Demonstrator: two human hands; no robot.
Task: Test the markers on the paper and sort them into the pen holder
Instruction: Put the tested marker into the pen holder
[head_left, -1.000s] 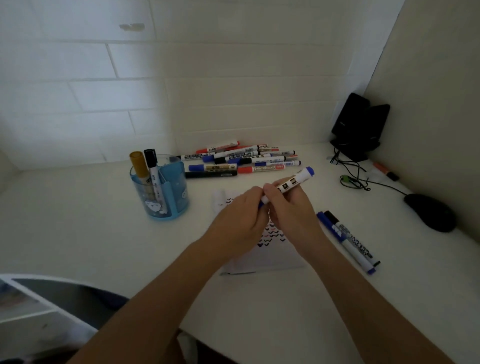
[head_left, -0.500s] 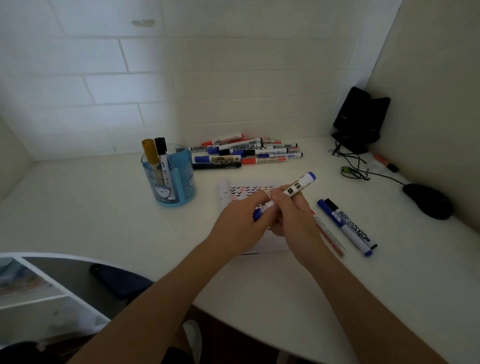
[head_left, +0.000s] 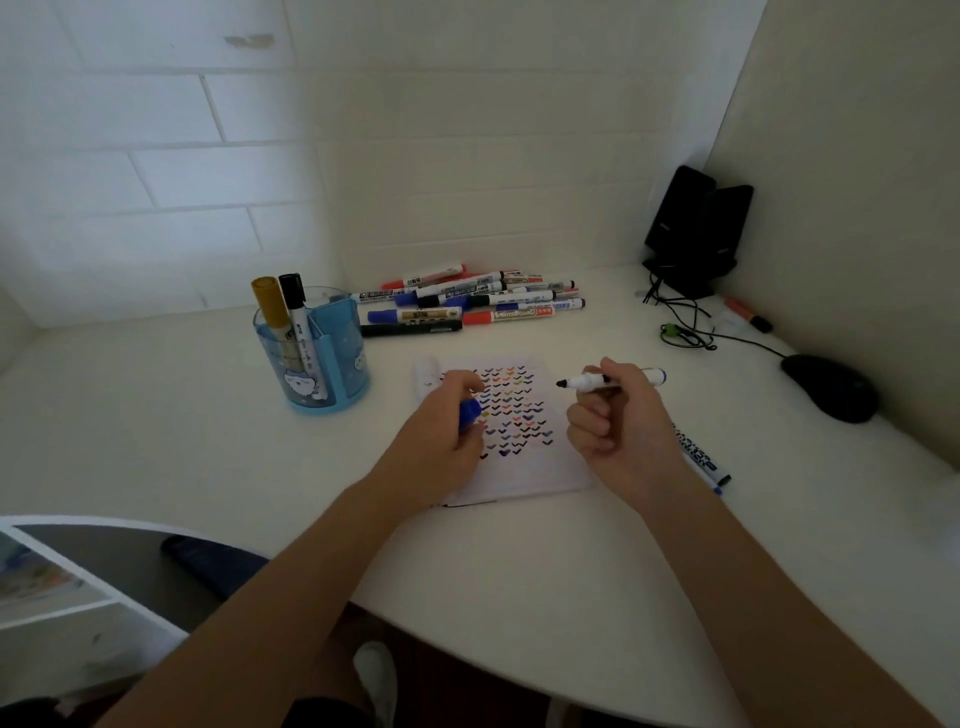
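Observation:
My right hand (head_left: 618, 421) grips an uncapped blue marker (head_left: 587, 383), its dark tip pointing left above the paper (head_left: 524, 467). My left hand (head_left: 441, 441) holds the marker's blue cap (head_left: 469, 412) over the paper's left part. The paper lies flat and is covered with rows of small coloured tick marks. A blue pen holder (head_left: 337, 358) stands to the left with a gold marker (head_left: 270, 306) and a black-capped marker (head_left: 296, 306) upright in it. A pile of markers (head_left: 467, 304) lies by the back wall.
Two markers (head_left: 701, 457) lie on the desk right of the paper, partly behind my right wrist. A black mouse (head_left: 831, 387), cables (head_left: 685, 332), black speakers (head_left: 696, 228) and an orange-and-black marker (head_left: 748, 317) sit at the right. The desk's curved front edge (head_left: 467, 649) runs below my arms.
The hands have pulled apart: the cap came off the blue marker into my left hand, and my right hand turned the bare tip toward the paper. The camera tilted down.

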